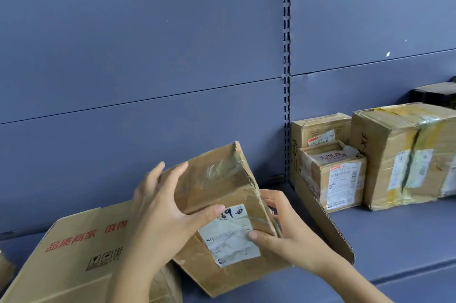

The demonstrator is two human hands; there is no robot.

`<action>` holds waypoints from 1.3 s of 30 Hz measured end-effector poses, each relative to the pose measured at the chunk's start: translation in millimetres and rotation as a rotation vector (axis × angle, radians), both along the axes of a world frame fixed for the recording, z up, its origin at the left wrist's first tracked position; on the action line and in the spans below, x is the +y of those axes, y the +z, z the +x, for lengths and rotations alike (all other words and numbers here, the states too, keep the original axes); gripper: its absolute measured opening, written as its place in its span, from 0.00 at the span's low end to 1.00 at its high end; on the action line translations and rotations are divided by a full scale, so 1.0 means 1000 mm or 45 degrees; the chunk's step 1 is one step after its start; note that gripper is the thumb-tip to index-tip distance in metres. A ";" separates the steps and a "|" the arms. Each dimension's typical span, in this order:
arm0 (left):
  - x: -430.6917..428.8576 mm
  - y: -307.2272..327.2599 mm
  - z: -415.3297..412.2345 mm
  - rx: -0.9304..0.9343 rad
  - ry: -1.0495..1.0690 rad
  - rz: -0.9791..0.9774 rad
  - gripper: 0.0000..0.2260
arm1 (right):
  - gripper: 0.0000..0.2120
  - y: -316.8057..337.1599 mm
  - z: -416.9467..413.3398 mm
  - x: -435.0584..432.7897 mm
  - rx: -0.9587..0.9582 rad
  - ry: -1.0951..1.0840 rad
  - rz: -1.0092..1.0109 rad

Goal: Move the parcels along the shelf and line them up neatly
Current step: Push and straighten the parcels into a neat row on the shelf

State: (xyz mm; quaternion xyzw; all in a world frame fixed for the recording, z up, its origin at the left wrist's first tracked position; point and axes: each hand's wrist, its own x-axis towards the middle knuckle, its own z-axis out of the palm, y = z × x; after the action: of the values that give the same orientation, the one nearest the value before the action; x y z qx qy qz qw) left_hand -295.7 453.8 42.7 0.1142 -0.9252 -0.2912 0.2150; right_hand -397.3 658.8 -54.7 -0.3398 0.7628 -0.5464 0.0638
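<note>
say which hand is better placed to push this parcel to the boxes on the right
Left, probably. The left hand holds the tilted parcel on the side away from the lined-up boxes, so it can push it there; the right hand holds the side facing them.

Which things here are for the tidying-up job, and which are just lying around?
For the job: held parcel, left hand, right hand, red-print box, back small box, front small box, taped box, shelf.

Lying about: cardboard sheet, dark thing at far right (unclear what).
</note>
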 end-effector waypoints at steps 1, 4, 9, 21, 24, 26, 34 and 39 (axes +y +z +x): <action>0.001 -0.004 0.002 0.077 0.027 0.062 0.48 | 0.33 -0.001 0.002 -0.001 -0.028 -0.020 -0.009; 0.003 -0.014 0.005 0.272 0.106 0.333 0.41 | 0.29 -0.005 0.006 -0.002 -0.094 -0.093 -0.005; 0.003 -0.044 0.001 0.313 0.058 0.663 0.41 | 0.27 -0.018 0.021 -0.005 -0.202 -0.207 -0.109; 0.056 -0.003 0.034 0.636 -0.385 0.758 0.30 | 0.24 0.027 0.050 0.023 -0.150 -0.297 -0.391; 0.064 0.009 0.037 0.623 -0.485 0.819 0.29 | 0.22 0.043 0.052 0.043 -0.111 -0.282 -0.397; 0.078 0.016 0.040 0.601 -0.521 0.800 0.27 | 0.18 0.052 0.053 0.061 -0.109 -0.266 -0.421; 0.185 0.026 0.046 0.662 -0.497 0.767 0.26 | 0.10 0.079 0.062 0.166 0.009 -0.251 -0.357; 0.258 0.017 0.035 0.647 -0.557 0.924 0.25 | 0.29 0.077 0.059 0.245 0.123 -0.391 -0.253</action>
State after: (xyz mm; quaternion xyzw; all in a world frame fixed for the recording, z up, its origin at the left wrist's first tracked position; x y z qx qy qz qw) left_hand -261.1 712.3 60.1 -0.0898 -0.6847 -0.6516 0.3139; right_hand -338.3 904.2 22.8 -0.2496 0.7503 -0.6054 -0.0908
